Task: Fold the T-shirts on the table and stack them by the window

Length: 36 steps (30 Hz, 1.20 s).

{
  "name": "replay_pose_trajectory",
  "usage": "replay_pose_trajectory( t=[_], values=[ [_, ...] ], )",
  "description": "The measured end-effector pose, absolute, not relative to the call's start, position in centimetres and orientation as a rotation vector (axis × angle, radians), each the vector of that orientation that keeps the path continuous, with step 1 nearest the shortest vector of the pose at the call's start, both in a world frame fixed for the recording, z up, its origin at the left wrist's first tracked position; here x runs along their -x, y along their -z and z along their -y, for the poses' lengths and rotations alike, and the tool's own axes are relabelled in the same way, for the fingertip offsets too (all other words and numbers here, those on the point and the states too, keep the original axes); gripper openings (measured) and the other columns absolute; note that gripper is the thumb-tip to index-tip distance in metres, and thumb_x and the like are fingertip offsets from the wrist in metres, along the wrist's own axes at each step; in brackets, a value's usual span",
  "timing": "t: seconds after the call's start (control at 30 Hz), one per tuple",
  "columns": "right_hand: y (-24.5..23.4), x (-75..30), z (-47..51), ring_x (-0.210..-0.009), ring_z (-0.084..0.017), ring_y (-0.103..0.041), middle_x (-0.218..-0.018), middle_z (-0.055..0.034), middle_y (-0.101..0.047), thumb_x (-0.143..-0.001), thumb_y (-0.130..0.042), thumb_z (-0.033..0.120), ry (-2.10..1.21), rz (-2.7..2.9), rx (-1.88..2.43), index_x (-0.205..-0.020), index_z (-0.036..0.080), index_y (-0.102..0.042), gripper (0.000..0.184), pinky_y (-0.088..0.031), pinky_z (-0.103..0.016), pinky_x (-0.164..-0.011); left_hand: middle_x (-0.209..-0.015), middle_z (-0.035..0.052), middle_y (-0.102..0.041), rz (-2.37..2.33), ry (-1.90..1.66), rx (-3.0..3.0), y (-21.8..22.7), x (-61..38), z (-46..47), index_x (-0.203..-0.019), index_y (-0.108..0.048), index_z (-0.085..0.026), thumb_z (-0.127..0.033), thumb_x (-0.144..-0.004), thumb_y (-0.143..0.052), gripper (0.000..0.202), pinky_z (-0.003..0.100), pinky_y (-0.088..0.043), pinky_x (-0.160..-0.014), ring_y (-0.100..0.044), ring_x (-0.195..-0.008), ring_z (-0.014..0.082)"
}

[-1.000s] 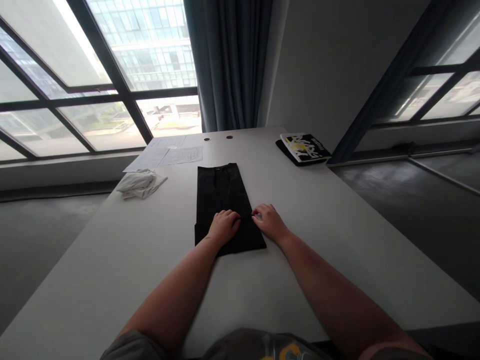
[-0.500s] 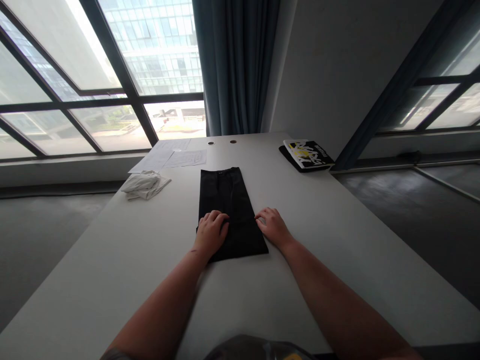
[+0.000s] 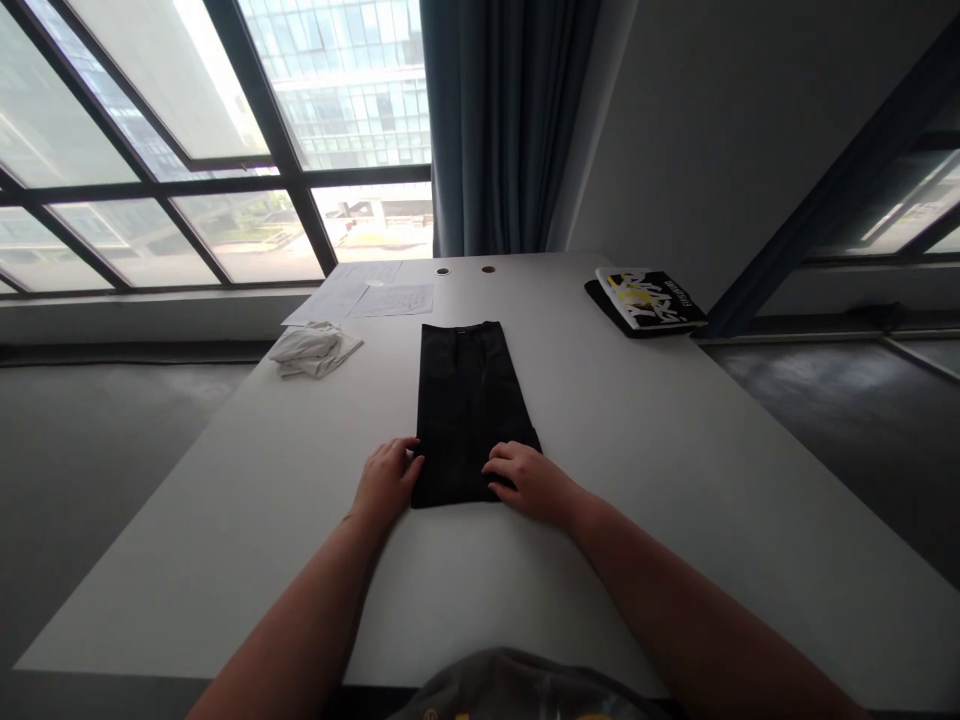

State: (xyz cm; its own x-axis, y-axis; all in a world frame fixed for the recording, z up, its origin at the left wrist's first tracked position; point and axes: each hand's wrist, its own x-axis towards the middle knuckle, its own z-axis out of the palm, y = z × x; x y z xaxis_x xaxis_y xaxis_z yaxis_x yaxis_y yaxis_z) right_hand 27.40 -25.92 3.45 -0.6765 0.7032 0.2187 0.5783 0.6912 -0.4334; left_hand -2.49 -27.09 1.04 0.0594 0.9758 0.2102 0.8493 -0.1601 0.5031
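- Both hands have slid back toward the person since half a second ago, from the sides of the folded black trousers (image 3: 469, 395) to their near corners.
- Left hand (image 3: 388, 480) sits at the near left corner. Its fingers (image 3: 409, 462) are loosely curled, tips touching the cloth's left edge. Whether they pinch the fabric cannot be told.
- Right hand (image 3: 531, 480) lies palm down over the near right corner. Its fingers (image 3: 501, 468) are bent and rest on the cloth, hiding that corner. Any grip on the fabric cannot be told.
- Trousers lie flat as a long, narrow strip down the middle of the white table (image 3: 675, 430), waistband end away from the person.
- Crumpled white cloth (image 3: 315, 350) lies well to the left of the trousers, with paper sheets (image 3: 375, 295) beyond it.
- Black-and-yellow printed book (image 3: 649, 298) rests at the far right table edge.
- Two round cable holes (image 3: 442, 270) sit near the far edge, before the blue curtain (image 3: 510, 120).
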Motion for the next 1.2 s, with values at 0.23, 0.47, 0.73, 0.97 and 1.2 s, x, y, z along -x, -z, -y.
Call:
replay_pose_trajectory(
  t=[0.23, 0.47, 0.73, 0.97, 1.2],
  values=[
    [-4.0, -27.8, 26.2, -0.101, -0.023, -0.062, -0.111, -0.0072, -0.068, -0.088, -0.075, 0.020, -0.498, 2.534, 0.925, -0.110, 0.024, -0.076, 0.022, -0.051, -0.038, -0.094, -0.127, 0.0062, -0.070, -1.801, -0.748, -2.124, -0.8, 2.5, 27.4, -0.128, -0.064, -0.027, -0.025, -0.096, -0.056, 0.033, 0.043, -0.047, -0.108, -0.063, -0.120, 0.0260],
    [-3.9, -27.4, 26.5, -0.103, -0.024, -0.063, -0.112, -0.0075, -0.069, -0.089, -0.076, 0.024, -0.478, 2.542, 0.934, -0.110, 0.024, -0.075, 0.022, -0.049, -0.040, -0.094, -0.140, 0.0053, -0.065, -1.773, -0.756, -2.117, -0.2, 2.8, 27.2, -0.140, -0.059, -0.029, -0.025, -0.096, -0.056, 0.044, 0.042, -0.046, -0.112, -0.060, -0.129, 0.0246],
    [-4.2, -22.9, 23.0, -0.116, -0.027, -0.058, -0.123, -0.0102, -0.070, -0.097, -0.063, 0.025, -0.314, 2.290, 1.152, -0.125, 0.022, -0.072, 0.029, -0.047, -0.043, -0.103, -0.119, 0.0043, -0.074, -1.763, -0.865, -2.023, -0.6, 2.0, 26.0, -0.138, -0.056, -0.028, -0.028, -0.096, -0.058, 0.042, 0.039, -0.050, -0.101, -0.068, -0.109, 0.0221],
    [-3.8, -18.3, 20.4, -0.116, -0.028, -0.059, -0.122, -0.0090, -0.073, -0.095, -0.067, 0.031, -0.387, 2.482, 1.206, -0.136, 0.022, -0.067, 0.042, -0.048, -0.041, -0.095, -0.097, 0.0010, -0.076, -1.884, -0.883, -1.862, -1.2, 0.9, 23.9, -0.121, -0.063, -0.026, -0.029, -0.093, -0.064, 0.028, 0.031, -0.052, -0.081, -0.070, -0.084, 0.0179],
    [-3.2, -19.9, 20.3, -0.109, -0.024, -0.058, -0.109, -0.0070, -0.072, -0.094, -0.071, 0.037, -0.434, 2.461, 1.313, -0.108, 0.022, -0.075, 0.021, -0.045, -0.037, -0.094, -0.100, -0.0001, -0.077, -1.820, -0.930, -1.743, -0.7, 1.5, 24.1, -0.117, -0.063, -0.029, -0.030, -0.094, -0.061, 0.023, 0.028, -0.050, -0.076, -0.072, -0.087, 0.0180]
  ],
)
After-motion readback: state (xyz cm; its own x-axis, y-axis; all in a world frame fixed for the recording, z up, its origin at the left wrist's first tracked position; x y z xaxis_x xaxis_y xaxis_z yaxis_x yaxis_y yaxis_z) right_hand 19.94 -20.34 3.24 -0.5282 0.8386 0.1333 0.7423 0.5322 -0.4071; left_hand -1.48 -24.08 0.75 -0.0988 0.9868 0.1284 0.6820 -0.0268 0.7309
